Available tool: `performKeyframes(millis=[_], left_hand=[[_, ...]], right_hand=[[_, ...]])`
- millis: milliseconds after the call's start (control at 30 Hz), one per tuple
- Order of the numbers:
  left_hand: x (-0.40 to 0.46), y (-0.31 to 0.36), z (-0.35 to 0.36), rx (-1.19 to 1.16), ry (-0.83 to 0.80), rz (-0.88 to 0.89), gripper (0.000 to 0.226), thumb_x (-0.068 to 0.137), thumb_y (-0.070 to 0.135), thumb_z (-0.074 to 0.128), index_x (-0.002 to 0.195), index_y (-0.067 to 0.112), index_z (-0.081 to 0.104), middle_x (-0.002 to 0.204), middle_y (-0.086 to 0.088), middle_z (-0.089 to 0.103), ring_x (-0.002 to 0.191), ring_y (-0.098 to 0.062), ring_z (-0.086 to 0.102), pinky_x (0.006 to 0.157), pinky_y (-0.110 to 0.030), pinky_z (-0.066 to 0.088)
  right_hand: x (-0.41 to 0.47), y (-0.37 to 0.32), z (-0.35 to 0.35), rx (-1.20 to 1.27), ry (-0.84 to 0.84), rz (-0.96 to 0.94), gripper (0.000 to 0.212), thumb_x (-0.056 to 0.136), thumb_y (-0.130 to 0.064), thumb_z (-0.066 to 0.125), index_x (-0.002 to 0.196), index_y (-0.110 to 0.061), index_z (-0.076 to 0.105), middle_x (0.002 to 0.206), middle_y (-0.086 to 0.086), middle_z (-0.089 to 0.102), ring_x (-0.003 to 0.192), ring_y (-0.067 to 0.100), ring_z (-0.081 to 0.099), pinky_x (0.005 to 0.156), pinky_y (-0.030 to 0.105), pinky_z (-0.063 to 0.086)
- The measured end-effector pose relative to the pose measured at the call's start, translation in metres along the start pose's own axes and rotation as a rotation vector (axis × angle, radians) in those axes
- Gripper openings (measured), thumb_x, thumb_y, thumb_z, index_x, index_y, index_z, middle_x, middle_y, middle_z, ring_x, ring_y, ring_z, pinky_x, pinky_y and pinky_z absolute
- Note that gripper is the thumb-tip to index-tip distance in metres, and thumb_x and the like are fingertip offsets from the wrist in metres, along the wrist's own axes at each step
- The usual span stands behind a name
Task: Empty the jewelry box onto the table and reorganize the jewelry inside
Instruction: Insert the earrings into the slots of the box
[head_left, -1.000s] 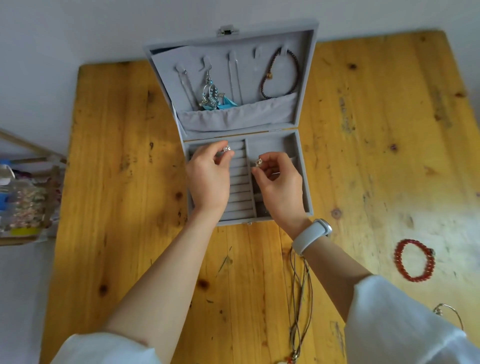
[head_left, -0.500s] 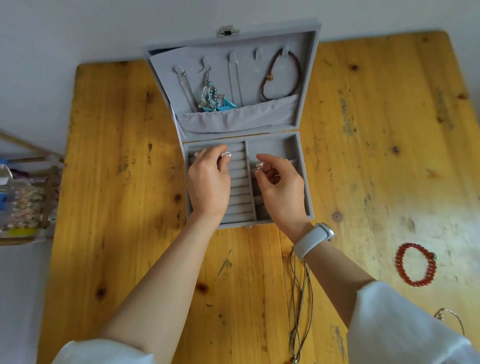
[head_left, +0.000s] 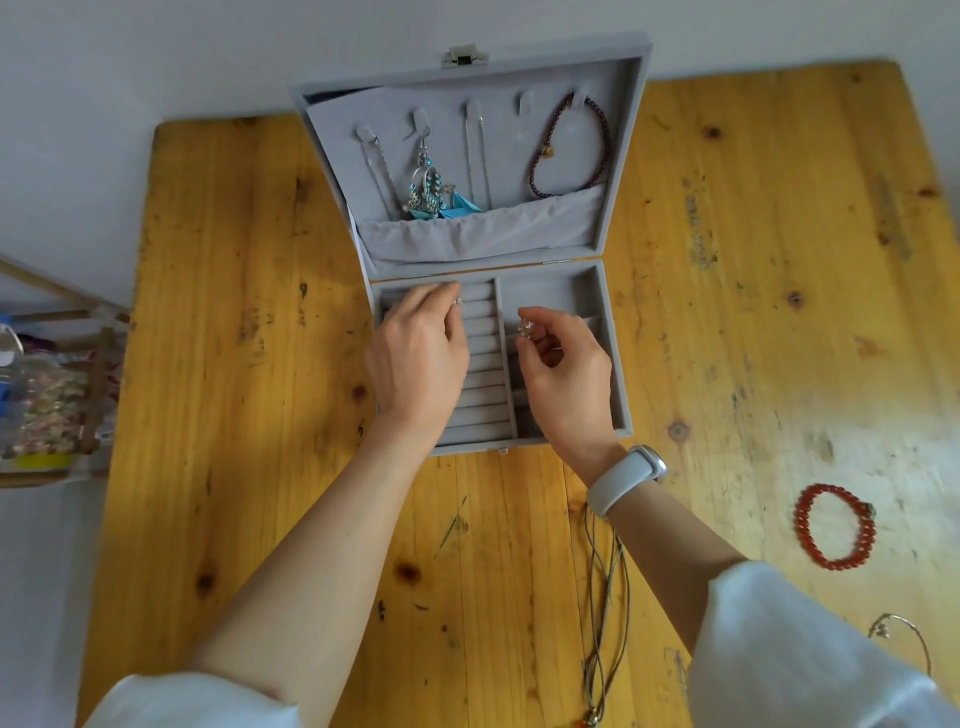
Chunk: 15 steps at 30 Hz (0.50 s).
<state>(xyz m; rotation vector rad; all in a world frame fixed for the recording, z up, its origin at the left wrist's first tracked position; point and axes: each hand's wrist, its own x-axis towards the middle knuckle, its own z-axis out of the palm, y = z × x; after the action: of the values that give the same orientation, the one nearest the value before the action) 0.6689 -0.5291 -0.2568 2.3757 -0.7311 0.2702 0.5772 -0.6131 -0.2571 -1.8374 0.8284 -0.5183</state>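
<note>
Squarely at the back of the wooden counter stands the grey jewelry box, lid thrown up against the wall. Inside the lid, thin chains, a blue dangling earring and a dark beaded bracelet hang from small hooks, their lower ends tucked into a fabric pocket. The base holds rows of ring rolls on its left and open compartments on its right, whose contents are mostly covered by the hands. The left hand hovers over the ring rolls, its grip pinched on a small ring that is barely visible at the fingertips. The right hand, with a white wristband, has its grip closed on a second ring above the right compartments. Out on the counter lie a red bead bracelet, a silver bangle partly hidden by the sleeve, and cord necklaces cut off by the bottom edge.
</note>
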Motion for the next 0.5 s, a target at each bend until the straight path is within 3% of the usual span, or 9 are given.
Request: performKeyframes(millis=[133,233,367,500], left_hand=[[-0.003,-0.003,0.000,0.050,-0.021,0.058,0.016,0.081,0.009,0.065,0.095,0.010,0.072,0.097,-0.002,0.071,0.081,-0.022,0.066,0.057,-0.025,0.047],[-0.003,-0.002,0.004,0.061,-0.011,0.006,0.014,0.078,0.012,0.070,0.091,0.010,0.072,0.095,-0.005,0.067,0.073,-0.024,0.064,0.055,-0.023,0.037],[0.000,-0.001,0.009,-0.016,0.010,-0.017,0.011,0.078,0.008,0.067,0.088,0.008,0.072,0.090,-0.004,0.068,0.073,-0.024,0.065,0.056,-0.026,0.046],[-0.001,-0.003,0.006,-0.002,0.013,-0.017,0.017,0.076,0.005,0.069,0.092,0.010,0.071,0.089,-0.004,0.069,0.073,-0.023,0.065,0.057,-0.021,0.040]], right_hand=[[0.001,-0.001,0.001,0.011,0.010,0.019,0.026,0.086,-0.002,0.058,0.111,-0.009,0.060,0.085,-0.004,0.055,0.074,-0.001,0.052,0.072,0.004,0.043],[0.002,-0.003,0.000,0.052,0.014,0.058,0.025,0.085,-0.002,0.058,0.109,-0.008,0.058,0.079,-0.010,0.053,0.070,-0.002,0.052,0.068,0.004,0.042],[0.006,-0.005,0.000,0.047,-0.005,0.054,0.018,0.085,-0.005,0.061,0.103,-0.008,0.061,0.083,-0.006,0.057,0.072,-0.003,0.053,0.070,0.004,0.042],[0.019,-0.008,0.003,0.003,-0.030,0.018,0.014,0.083,-0.010,0.064,0.097,-0.009,0.061,0.087,-0.002,0.058,0.074,0.001,0.053,0.072,0.009,0.042]])
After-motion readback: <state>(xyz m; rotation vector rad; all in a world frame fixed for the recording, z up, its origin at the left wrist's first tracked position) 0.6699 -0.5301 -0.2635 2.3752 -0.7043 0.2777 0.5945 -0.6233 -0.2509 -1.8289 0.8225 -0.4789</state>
